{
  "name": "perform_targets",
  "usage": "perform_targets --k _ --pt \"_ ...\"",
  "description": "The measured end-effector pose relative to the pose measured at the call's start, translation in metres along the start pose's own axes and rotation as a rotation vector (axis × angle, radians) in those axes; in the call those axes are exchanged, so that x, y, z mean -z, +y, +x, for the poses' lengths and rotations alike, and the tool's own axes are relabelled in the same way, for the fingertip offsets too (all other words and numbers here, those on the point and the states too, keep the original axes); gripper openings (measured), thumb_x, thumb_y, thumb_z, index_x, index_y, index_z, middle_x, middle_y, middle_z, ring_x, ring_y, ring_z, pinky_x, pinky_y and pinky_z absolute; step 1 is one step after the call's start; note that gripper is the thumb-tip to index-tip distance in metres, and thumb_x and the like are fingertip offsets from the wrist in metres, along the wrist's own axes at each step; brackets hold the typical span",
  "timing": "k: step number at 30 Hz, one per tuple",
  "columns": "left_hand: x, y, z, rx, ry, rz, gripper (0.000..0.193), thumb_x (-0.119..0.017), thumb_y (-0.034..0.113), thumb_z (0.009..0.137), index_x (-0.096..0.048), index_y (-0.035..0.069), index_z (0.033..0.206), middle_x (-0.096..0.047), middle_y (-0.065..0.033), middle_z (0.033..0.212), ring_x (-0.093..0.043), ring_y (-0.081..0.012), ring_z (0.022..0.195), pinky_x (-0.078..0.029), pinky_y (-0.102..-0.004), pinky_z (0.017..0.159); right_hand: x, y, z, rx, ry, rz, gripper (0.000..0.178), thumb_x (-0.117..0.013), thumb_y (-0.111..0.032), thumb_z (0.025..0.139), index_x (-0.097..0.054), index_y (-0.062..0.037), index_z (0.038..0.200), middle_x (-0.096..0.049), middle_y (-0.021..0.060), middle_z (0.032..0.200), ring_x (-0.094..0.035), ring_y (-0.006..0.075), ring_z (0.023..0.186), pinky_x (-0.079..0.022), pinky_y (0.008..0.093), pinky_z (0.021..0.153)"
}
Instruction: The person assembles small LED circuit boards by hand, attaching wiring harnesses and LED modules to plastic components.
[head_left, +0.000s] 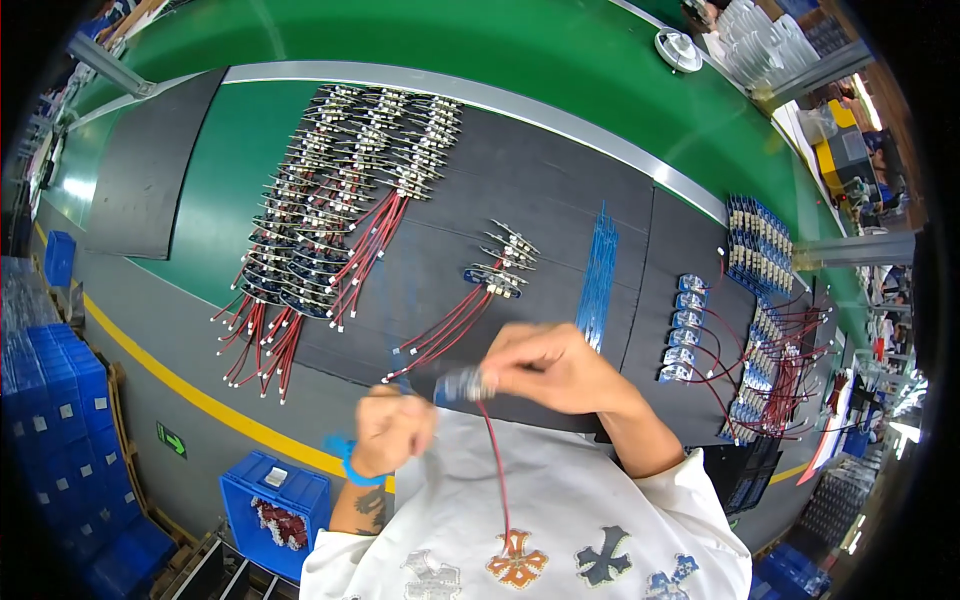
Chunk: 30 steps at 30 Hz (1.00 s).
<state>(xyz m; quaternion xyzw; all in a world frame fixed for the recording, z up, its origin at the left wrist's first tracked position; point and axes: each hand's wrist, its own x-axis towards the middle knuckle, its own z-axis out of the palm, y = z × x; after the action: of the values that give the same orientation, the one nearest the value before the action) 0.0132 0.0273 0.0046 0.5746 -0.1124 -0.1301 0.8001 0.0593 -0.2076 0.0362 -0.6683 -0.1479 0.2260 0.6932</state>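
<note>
Against your white shirt (590, 470) hangs the red lead (495, 450) of 1 small circuit board (458, 386), which is just beyond the shirt front, between your 2 hands. Your right hand (555, 365) pinches the board's right end between thumb and fingers; your left hand (392, 430) is curled close to its left end, but blur hides whether it grips anything. Keep the right pinch on the edge, off the components, and leave the lead slack so nothing strains its joint. Steady the board before the left fingertips apply any force, and keep your blue wristband (362, 466) clear of the wires.

Farther out on the bench (225, 190), 1 small cluster of wired boards (505, 262) lies left of the blue strips (600, 270); a larger bank of boards (345, 185) sits farther left.

As for writing, the cross patches (517, 560) show no legible lettering. White labels on the blue bin (238, 510) and the stacked blue crates (60, 380) are too small to read. The green floor sign (171, 440) shows 1 arrow.
</note>
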Motion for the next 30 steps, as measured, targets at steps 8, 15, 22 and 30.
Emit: perform_targets --k 8,15,22,30 --pt "0.003 0.052 0.024 -0.281 -0.056 0.841 0.042 -0.06 0.017 0.093 -0.05 0.005 0.055 -0.041 -0.0051 0.042 -0.045 -0.0209 0.034 -0.032 -0.0317 0.035 -0.002 0.012 0.024 0.366 0.488 -0.764 0.026 -0.073 -0.003 0.079 -0.067 0.0025 0.104 -0.065 0.009 0.087 -0.058 0.0195 0.07 -0.045 0.0294 0.061" --pt "-0.049 0.032 0.052 -0.172 -0.168 0.977 0.022 -0.075 0.022 0.08 -0.063 0.005 0.075 -0.058 -0.0058 0.065 -0.058 -0.0248 0.055 -0.043 -0.0376 0.05 -0.003 -0.005 -0.017 0.051 0.582 -0.153 0.028 -0.07 -0.01 0.087 -0.065 0.0015 0.112 -0.067 0.005 0.075 -0.058 0.008 0.06 -0.048 0.0253 0.056" --pt "-0.035 0.003 0.065 -0.143 0.323 1.197 0.018 -0.075 0.014 0.077 -0.071 0.003 0.091 -0.063 -0.0065 0.082 -0.056 -0.0245 0.075 -0.044 -0.0365 0.064 0.056 0.013 -0.041 0.031 1.013 -1.077 0.021 -0.074 -0.003 0.077 -0.068 0.0044 0.095 -0.062 0.0139 0.082 -0.062 0.0257 0.07 -0.048 0.0347 0.06" --pt "-0.039 -0.013 0.072 -0.123 0.288 1.359 0.01 -0.073 0.015 0.08 -0.073 0.01 0.088 -0.063 0.0025 0.08 -0.055 -0.0189 0.076 -0.036 -0.0331 0.069 0.018 0.016 0.011 0.13 0.526 -0.836 0.012 -0.073 -0.006 0.076 -0.068 -0.0011 0.086 -0.06 0.01 0.085 -0.062 0.0295 0.077 -0.05 0.0391 0.068"
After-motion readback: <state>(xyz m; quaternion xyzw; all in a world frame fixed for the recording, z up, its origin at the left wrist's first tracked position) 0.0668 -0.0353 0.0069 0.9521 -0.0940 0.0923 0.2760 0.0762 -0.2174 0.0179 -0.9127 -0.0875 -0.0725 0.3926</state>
